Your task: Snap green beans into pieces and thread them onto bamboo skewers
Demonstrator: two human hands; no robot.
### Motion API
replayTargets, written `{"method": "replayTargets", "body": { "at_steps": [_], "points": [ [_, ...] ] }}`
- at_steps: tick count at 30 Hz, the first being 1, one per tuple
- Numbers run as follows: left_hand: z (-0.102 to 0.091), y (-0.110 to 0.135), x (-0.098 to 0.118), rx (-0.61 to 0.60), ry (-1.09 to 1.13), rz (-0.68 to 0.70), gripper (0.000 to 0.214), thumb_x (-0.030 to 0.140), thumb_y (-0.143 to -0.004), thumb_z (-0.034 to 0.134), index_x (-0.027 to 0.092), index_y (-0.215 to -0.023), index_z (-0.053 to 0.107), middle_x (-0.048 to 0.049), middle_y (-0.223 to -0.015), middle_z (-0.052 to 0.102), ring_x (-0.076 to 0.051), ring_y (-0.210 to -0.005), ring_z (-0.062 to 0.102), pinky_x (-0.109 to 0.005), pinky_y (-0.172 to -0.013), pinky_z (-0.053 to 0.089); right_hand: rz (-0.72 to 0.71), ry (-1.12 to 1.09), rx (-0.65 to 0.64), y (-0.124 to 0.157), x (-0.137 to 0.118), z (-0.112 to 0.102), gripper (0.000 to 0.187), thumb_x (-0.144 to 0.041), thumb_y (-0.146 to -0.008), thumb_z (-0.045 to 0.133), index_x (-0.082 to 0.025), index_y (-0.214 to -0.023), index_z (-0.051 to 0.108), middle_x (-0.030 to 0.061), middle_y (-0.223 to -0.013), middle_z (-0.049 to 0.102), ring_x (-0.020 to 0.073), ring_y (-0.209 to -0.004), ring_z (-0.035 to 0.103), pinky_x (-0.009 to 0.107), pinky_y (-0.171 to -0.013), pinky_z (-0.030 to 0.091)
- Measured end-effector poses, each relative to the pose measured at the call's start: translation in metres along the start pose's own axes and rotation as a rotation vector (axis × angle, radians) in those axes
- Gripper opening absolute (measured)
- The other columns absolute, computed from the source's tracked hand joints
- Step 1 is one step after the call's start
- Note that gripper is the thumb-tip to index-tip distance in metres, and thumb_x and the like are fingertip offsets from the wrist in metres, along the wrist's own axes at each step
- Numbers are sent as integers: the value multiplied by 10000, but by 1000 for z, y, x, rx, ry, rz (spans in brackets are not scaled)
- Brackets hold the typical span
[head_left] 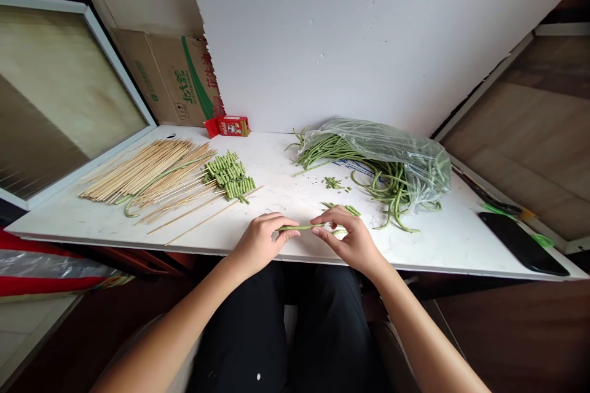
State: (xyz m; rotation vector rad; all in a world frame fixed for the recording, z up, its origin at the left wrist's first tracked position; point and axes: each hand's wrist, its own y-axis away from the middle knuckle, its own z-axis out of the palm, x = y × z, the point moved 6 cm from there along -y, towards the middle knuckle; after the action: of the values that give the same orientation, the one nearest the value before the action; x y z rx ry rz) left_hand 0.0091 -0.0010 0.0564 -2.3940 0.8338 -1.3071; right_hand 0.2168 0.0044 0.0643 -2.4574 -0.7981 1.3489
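Apparently snapping green bean [305,227], pinched in left hand [262,239] and right hand [353,236] alike; next, likely calls for firm, even bending.

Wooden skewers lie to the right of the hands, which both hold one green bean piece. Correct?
Wrong side: the head view shows the wooden skewers to the left; the left hand and right hand do hold one green bean piece.

Your white tabletop [274,166] carries wooden skewers [141,166] and threaded bean pieces [229,174] to your left, a red box [234,126] behind, small bean scraps [334,183], partly bagged long beans [329,148], and a black phone [520,242] far right.
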Motion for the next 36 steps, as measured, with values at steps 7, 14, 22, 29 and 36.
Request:
{"method": "replayTargets", "body": {
  "at_steps": [7, 14, 22, 29, 36],
  "points": [
    [2, 2, 7, -15, -48, 43, 126, 286, -1002, 721, 207, -1063, 798, -67, -954, 801, -207, -864, 737, -340, -831, 552, -42, -25, -41, 1, -11, 10, 172, -432, -981, 751, -267, -1012, 790, 76, -934, 769, 264, -907, 663, 407, -745, 533],
    [6, 2, 12, -66, -31, 66, 89, 246, -1016, 697, 217, -991, 778, -21, -884, 783, -173, -792, 691, -330, -825, 493, -46, -56, -46, 1, -13, 14, 140, -385, -1004, 723, -259, -976, 779, 77, -928, 757, 273, -946, 642, 446, -864, 526],
    [11, 4, 16, -186, 80, 58, 245, 32, -937, 660, 215, -785, 722, 33, -769, 776, -155, -765, 680, -351, -926, 479, -10, -232, -154, 4, -12, 26, 150, -342, -965, 770, -267, -837, 793, 63, -843, 721, 269, -962, 647, 436, -890, 545],
    [13, 6, 24, -285, 205, -10, 219, 45, -922, 680, 228, -825, 751, 24, -779, 786, -162, -789, 695, -369, -1005, 485, 48, -484, -303, 5, -7, 33, 178, -411, -926, 812, -251, -849, 791, 68, -853, 737, 270, -1000, 683, 437, -926, 558],
    [9, 5, 21, -235, 187, -39, 143, 114, -932, 747, 233, -875, 802, 0, -839, 815, -188, -883, 708, -330, -910, 515, 88, -592, -269, 5, 3, 32, 233, -452, -893, 843, -226, -872, 791, 77, -932, 731, 241, -917, 690, 406, -876, 561]
  ]
}}
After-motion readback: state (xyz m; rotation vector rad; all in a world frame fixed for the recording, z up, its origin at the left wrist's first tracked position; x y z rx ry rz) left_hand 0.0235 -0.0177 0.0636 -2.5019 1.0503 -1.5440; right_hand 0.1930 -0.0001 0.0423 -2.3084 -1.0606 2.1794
